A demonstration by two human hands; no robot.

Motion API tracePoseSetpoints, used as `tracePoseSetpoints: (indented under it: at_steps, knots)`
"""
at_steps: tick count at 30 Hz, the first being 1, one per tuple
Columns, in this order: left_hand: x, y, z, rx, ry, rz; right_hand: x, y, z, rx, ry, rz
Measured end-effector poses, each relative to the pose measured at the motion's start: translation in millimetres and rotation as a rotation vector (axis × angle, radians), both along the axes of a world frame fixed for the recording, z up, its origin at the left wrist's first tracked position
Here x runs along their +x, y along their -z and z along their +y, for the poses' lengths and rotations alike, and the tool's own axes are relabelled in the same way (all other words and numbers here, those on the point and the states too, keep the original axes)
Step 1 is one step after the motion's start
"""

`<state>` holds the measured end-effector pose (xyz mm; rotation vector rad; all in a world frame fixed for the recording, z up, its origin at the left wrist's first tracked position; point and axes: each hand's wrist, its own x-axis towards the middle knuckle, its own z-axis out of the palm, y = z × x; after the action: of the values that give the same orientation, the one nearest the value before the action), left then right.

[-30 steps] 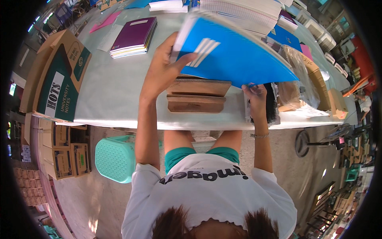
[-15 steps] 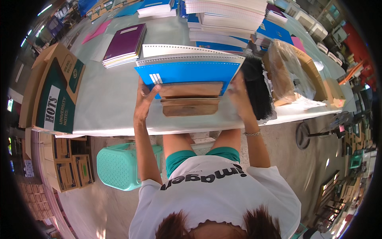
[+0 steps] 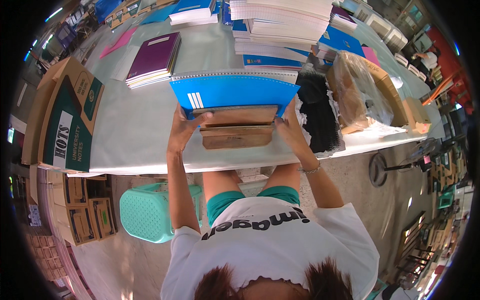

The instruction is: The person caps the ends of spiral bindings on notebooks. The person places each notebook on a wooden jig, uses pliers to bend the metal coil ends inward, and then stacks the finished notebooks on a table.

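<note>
A blue-covered stack of hole-punched notebook sheets (image 3: 235, 92) stands on edge at the wooden stand (image 3: 237, 139), a brown block with slots near the table's front. Along its top runs a row of small holes, with white sheets showing behind the cover. My left hand (image 3: 185, 127) closes round the stack's lower left corner, its thumb lying against the stand's upper board. At the lower right corner, my right hand (image 3: 291, 129) grips the stack, its thumb by the stand's right end. Most of the fingers of both hands are hidden behind the blue cover.
Purple notebooks (image 3: 154, 57) lie at the far left of the white-covered table (image 3: 130, 135). Tall piles of white-paged notebooks (image 3: 280, 30) stand behind the stand. A black pad (image 3: 322, 117) and an open carton with clear plastic (image 3: 360, 95) are right; a green-and-brown carton (image 3: 70, 115) is left.
The white sheets behind the blue cover have dropped lower and sit more even with it. My right hand has come in to the stack's right edge. The view has shifted slightly.
</note>
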<state>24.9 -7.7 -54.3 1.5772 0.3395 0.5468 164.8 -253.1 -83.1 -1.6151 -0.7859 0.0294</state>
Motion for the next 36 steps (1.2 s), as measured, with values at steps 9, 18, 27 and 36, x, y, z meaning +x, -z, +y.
tracePoseSetpoints:
  at_steps: [9, 18, 27, 36]
  knots:
    - [-7, 11, 28, -0.019, 0.089, 0.017, 139, -33, -88, -0.406, 0.334, -0.484]
    - [-16, -25, 34, 0.135, -0.225, -0.245, 154, -12, -71, -0.521, 0.38, -0.482]
    - [4, -61, 10, 0.007, -0.288, -0.23, 135, -33, -12, -0.432, 0.25, -0.342]
    - [12, -54, 7, 0.01, -0.457, -0.271, 168, 5, -14, -0.503, 0.289, -0.504]
